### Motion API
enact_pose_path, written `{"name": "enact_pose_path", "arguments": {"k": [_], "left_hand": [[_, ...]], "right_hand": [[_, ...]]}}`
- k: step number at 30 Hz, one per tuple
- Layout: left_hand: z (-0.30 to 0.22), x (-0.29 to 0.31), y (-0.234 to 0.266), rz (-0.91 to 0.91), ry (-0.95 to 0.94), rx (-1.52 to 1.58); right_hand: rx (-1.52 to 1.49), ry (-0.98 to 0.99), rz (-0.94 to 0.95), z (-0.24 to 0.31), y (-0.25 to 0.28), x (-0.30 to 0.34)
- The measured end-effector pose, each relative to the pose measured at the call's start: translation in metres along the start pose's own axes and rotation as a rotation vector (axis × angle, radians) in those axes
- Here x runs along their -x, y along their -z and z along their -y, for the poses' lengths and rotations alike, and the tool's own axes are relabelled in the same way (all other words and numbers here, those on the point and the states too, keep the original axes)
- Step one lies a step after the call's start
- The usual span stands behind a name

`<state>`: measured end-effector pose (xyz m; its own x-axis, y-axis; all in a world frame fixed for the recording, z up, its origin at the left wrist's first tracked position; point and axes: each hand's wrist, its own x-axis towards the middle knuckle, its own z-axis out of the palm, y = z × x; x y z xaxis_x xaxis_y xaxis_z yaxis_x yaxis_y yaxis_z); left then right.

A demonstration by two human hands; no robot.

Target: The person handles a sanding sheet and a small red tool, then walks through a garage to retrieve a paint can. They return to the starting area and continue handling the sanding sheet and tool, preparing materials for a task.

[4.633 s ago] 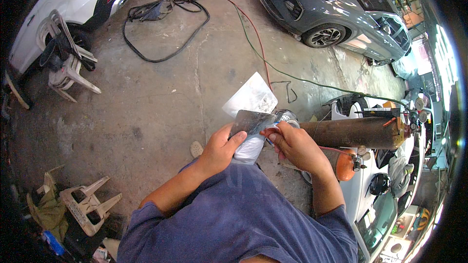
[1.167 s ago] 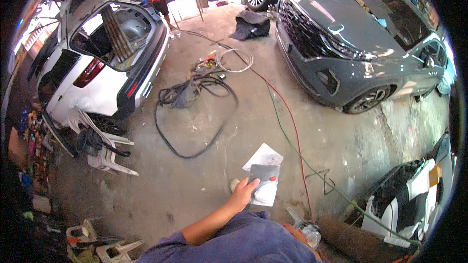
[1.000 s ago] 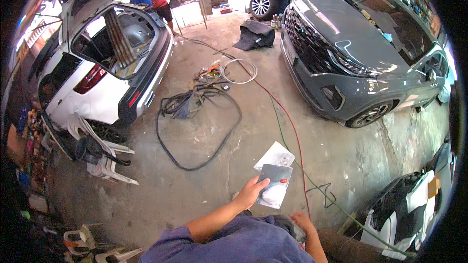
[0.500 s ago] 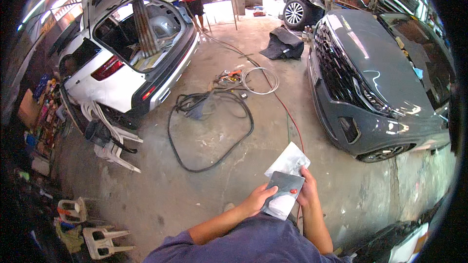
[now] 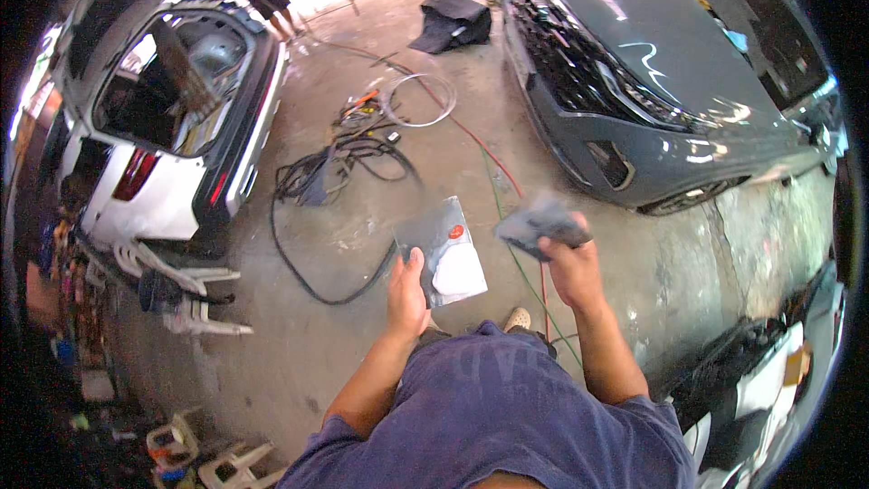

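Left hand (image 5: 409, 294), one: I have it clamped on the near left edge of a flat sheet (image 5: 425, 235), thumb on top, the other fingers hidden from my view. Sheet: grey and white, held in the air before the chest; bears a white paste-like patch (image 5: 455, 269) and, above that, a small red dab (image 5: 456, 232). Right hand (image 5: 572, 263), one: I have it closed on a dark grey flat piece (image 5: 540, 226), blurred, thumb over its near edge; held right of the sheet, not touching it. Floor (image 5: 272, 371): black cable (image 5: 337, 301), looped; red hose (image 5: 503, 171); green hose (image 5: 529, 282). Vehicles, beyond: white car (image 5: 167, 204), left; grey car (image 5: 652, 81), right.
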<state>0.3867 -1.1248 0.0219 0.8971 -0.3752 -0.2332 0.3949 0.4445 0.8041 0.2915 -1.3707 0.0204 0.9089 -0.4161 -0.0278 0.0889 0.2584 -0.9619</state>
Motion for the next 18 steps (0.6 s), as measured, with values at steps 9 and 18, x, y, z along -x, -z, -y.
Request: {"name": "enact_pose_path", "arguments": {"k": [9, 18], "left_hand": [[-0.028, -0.030, -0.021, 0.230, -0.250, -0.680], [-0.014, -0.052, -0.032, 0.299, -0.261, -0.850]], "right_hand": [[1.366, 0.802, 0.296, 0.052, -0.049, -0.020], [1.262, 0.733, 0.294, 0.017, -0.056, 0.022]]}}
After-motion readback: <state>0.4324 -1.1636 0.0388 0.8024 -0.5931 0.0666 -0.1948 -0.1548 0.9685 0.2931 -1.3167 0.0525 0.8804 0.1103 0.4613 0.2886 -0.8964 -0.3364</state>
